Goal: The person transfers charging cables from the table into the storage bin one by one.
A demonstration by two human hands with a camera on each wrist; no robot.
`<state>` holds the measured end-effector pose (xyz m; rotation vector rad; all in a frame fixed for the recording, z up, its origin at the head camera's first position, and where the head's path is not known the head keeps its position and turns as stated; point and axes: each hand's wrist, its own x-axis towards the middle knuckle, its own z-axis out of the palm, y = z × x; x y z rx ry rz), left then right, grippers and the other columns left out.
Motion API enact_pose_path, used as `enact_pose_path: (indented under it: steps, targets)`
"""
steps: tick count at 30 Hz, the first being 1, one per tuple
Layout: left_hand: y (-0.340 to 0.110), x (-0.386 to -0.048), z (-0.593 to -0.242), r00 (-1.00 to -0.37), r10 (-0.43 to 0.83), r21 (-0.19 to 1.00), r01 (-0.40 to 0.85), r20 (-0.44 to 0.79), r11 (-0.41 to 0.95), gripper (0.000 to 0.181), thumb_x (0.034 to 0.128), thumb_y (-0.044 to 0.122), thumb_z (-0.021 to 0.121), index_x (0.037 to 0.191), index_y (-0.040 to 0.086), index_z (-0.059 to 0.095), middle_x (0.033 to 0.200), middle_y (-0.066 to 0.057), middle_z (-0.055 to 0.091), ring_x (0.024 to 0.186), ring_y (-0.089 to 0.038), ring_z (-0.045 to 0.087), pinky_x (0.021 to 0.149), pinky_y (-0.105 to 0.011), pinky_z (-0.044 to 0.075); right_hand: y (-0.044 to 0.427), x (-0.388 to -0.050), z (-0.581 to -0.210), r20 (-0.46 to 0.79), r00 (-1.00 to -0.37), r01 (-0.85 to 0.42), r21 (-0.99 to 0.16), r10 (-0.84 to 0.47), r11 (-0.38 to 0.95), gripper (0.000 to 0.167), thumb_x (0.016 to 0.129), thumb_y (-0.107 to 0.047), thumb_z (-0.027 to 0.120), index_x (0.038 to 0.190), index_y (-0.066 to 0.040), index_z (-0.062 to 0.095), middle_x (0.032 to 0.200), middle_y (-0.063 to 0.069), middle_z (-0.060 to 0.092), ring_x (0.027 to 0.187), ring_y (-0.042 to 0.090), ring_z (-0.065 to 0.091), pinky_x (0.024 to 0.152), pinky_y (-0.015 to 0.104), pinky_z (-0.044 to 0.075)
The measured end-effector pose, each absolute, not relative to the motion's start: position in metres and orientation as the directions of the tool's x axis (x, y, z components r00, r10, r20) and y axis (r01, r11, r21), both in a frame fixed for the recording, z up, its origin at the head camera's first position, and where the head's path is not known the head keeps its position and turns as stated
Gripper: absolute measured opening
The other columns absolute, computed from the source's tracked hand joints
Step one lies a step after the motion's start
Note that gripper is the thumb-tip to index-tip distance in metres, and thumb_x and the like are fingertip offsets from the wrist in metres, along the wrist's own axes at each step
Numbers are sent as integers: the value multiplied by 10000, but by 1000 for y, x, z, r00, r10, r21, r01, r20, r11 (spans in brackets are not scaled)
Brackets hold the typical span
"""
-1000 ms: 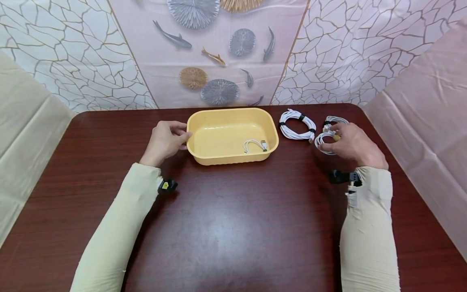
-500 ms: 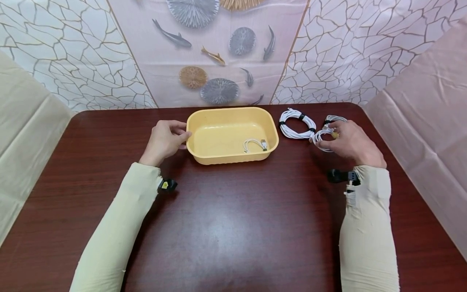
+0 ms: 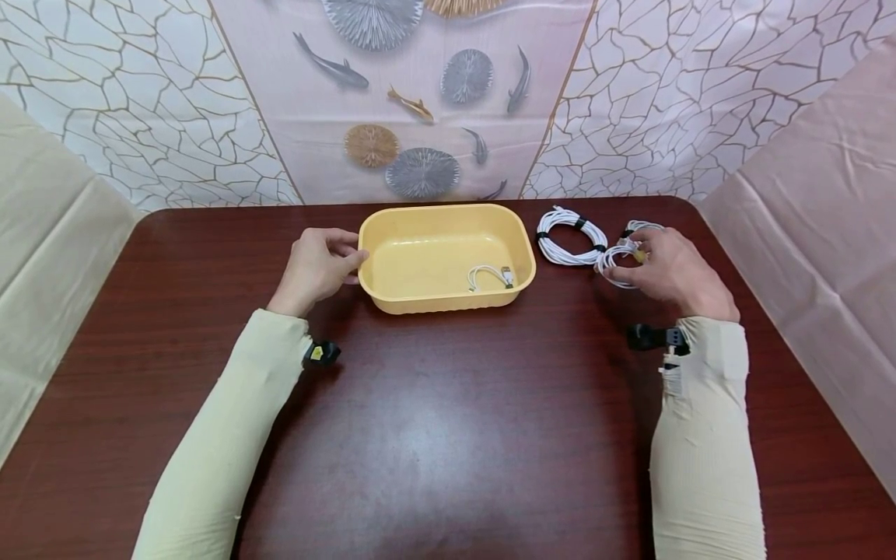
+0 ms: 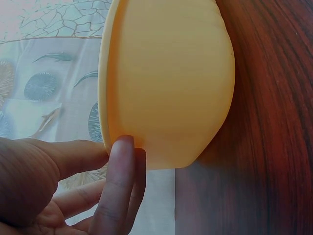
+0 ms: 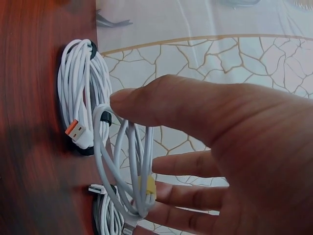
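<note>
My left hand (image 3: 316, 268) pinches the left end of a yellow plastic basin (image 3: 448, 299); in the left wrist view its thumb is at the rim and fingertips touch the outer wall. Inside the basin, near its front right, lies a short white USB cable (image 3: 490, 274). At the right, my right hand (image 3: 675, 268) holds a coiled white cable (image 5: 132, 161) with a black tie and a yellow tie, between thumb and fingers. Beside that coil lies a larger white cable coil (image 3: 560, 257) with black ties. Another coiled cable (image 5: 108, 215) sits behind the hand, partly hidden.
A dark red-brown table (image 3: 420, 435) lies under everything. Patterned cloth (image 3: 406, 101) hangs along its back edge, and pale cloth walls (image 3: 812, 218) stand at both sides. Small black cameras (image 3: 647, 337) are strapped at the wrists.
My right hand has shifted slightly left and away from me, bringing the held cable coil closer to the larger coil. My left hand and the basin stay in place.
</note>
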<state>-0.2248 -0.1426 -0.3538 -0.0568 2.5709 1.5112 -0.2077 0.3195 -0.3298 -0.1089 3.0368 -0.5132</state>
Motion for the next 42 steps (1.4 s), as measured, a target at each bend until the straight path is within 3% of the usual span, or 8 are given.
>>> enact_pose_path:
  steps: [2,7,17,42]
  targets:
    - [-142,-225,-354,-987,46,864,-112,-154,491,362,989,117,674,1314,-36,638,1125,-245,706,680,-51,693,784,-369,675,319,-208,-330,-37,-996,-67,-333,-84,940,452,866,-374,789,1093,-4,664,960,204,616,915,329,544,743,423,447]
    - [-141,-224,-354,-987,36,862,-120,-158,492,362,987,119,676,1312,-34,641,1134,-253,706,690,-64,698,773,-367,677,317,-207,-329,-37,-996,-67,-360,-86,930,499,866,-356,787,1204,-15,653,1104,244,640,1017,359,564,860,493,477]
    - [-141,-225,-354,-986,35,857,-123,-162,501,363,987,128,678,1313,-29,643,1144,-257,705,695,-72,702,767,-360,678,316,-208,-328,-39,-995,-69,-380,-90,922,501,870,-354,787,1222,-24,656,1232,280,646,1149,397,572,971,555,486]
    - [-144,-224,-354,-989,63,852,-83,-134,516,375,994,152,669,1321,-29,640,1131,-243,707,639,-58,698,747,-343,679,308,-209,-326,-5,-995,-92,-366,-101,926,497,900,-324,735,1276,-12,646,1190,264,633,1119,373,532,955,529,461]
